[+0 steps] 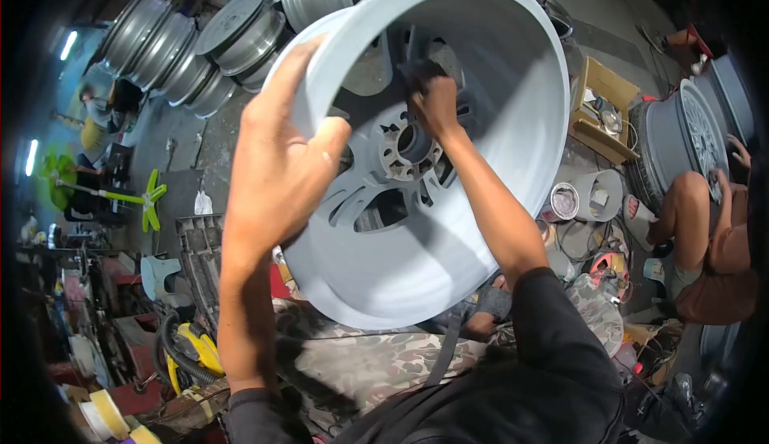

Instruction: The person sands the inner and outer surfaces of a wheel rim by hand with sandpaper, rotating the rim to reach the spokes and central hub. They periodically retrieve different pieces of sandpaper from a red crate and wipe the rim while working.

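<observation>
A large grey wheel rim (384, 272) is tilted in front of me, its hollow back side facing me. My left hand (288, 147) grips its outer edge at the left, thumb inside and fingers hidden behind the rim. My right hand (435, 103) reaches inside the barrel, closed, close to the spokes above the hub hole (415, 143). Something dark shows at its fingers, too unclear to name. Camouflage cloth (400, 364) lies below the rim.
Metallic rims (240, 31) are stacked at the upper left. A cardboard box (601, 111), buckets (597, 195) and cables lie at right. Beyond them a seated person (713, 244) touches another wheel (697, 131). A green fan (148, 199) and a distant person (96, 111) are at left.
</observation>
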The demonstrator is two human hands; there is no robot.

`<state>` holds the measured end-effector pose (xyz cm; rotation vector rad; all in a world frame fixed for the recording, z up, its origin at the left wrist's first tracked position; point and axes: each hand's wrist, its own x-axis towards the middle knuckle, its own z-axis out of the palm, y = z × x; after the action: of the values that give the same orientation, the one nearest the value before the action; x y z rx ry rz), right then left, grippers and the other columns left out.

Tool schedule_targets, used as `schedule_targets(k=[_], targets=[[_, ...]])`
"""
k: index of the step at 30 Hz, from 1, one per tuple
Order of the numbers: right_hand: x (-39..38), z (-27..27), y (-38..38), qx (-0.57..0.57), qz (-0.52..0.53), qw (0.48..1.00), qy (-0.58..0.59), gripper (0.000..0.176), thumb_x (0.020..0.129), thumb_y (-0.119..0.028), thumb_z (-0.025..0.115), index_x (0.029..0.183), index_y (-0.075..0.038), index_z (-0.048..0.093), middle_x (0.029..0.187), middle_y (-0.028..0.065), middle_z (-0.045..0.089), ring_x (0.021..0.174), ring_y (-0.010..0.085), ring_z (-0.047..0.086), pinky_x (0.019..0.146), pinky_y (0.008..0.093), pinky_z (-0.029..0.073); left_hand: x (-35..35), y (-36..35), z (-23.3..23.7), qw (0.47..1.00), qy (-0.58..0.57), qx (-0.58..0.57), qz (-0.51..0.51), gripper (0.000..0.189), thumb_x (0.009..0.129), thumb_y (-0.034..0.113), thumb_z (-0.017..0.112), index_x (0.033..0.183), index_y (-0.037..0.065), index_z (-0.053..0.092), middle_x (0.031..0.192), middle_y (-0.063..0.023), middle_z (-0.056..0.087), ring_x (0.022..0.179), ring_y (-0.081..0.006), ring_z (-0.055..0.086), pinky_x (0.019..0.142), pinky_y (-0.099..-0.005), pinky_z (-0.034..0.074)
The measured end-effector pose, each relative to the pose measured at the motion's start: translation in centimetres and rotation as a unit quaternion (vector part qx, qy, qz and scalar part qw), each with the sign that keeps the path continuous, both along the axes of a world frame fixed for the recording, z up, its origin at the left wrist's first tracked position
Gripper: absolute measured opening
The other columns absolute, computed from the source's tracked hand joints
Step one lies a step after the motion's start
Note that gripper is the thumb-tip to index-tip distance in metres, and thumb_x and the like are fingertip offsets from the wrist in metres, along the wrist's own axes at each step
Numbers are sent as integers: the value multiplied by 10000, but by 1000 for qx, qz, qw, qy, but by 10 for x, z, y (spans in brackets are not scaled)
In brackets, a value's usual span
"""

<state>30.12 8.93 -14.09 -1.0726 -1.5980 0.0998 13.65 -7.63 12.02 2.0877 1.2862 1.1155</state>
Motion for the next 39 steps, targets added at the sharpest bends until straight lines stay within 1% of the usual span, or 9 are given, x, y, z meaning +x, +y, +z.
schedule_targets(k=[5,12,14,16,22,24,28,31,39], targets=[[-25,36,40,-15,-117,993,-18,157,808,-76,626,941,-74,710,930,177,686,859,415,650,748,485,527,-1,-5,1,999,24,20,-9,612,753,3,529,1362,-56,515,1144,-115,635,1043,-152,580,942,-267,447],[-8,13,-44,-144,3,989,-36,264,794,-120,660,1051,-92,708,986,174,690,921,401,661,773,485,533,-1,-1,1,1000,1,-17,-2,611,754,-1,527,1363,-39,523,1118,-104,635,1017,-139,572,922,-265,451],[-19,22,-9,73,-22,997,-28,287,834,-55,638,1110,-82,714,913,187,703,827,379,682,713,444,544,0,-2,1,1000,-10,-15,-2,619,753,0,532,1371,-37,518,1120,-99,628,1010,-143,565,919,-261,448],[-31,28,24,66,-35,997,-16,341,814,-70,654,1150,-88,705,948,190,709,855,397,679,751,469,543,-2,-2,-2,998,31,45,-17,626,756,-1,535,1380,-36,512,1154,-103,619,1032,-145,558,928,-257,444],[-6,34,-36,-179,58,972,-143,384,808,-20,632,1183,-83,686,1116,139,703,1002,362,660,902,483,515,-12,5,1,1000,-2,-12,-22,603,792,11,566,1391,-29,511,1223,-109,610,1105,-163,565,984,-264,428],[-6,28,-63,19,105,989,-97,340,813,-24,609,1137,-77,698,1096,137,712,1000,347,663,935,477,499,-19,11,-2,1000,-5,-28,-11,560,834,28,596,1383,-36,514,1226,-93,609,1114,-154,557,1000,-268,419],[-51,44,-54,-96,159,963,-193,361,800,-8,594,1147,-63,676,1063,137,685,1037,362,653,899,449,532,-19,13,-3,999,-15,-37,-23,543,876,60,630,1393,-51,508,1240,-79,606,1145,-137,527,1032,-277,386],[-94,62,-39,5,186,980,-73,391,805,-24,596,1188,-74,656,1115,149,668,1050,350,645,887,450,542,-16,6,1,999,-12,-34,-13,537,885,80,648,1388,-51,514,1243,-82,605,1145,-142,531,1032,-277,385],[-51,21,-62,77,166,962,-204,382,814,-24,561,1182,-52,660,1175,104,673,1145,276,626,1161,437,386,-30,18,-1,997,-47,-58,-22,545,883,112,655,1383,-56,519,1238,-90,608,1143,-147,537,1041,-280,383]])
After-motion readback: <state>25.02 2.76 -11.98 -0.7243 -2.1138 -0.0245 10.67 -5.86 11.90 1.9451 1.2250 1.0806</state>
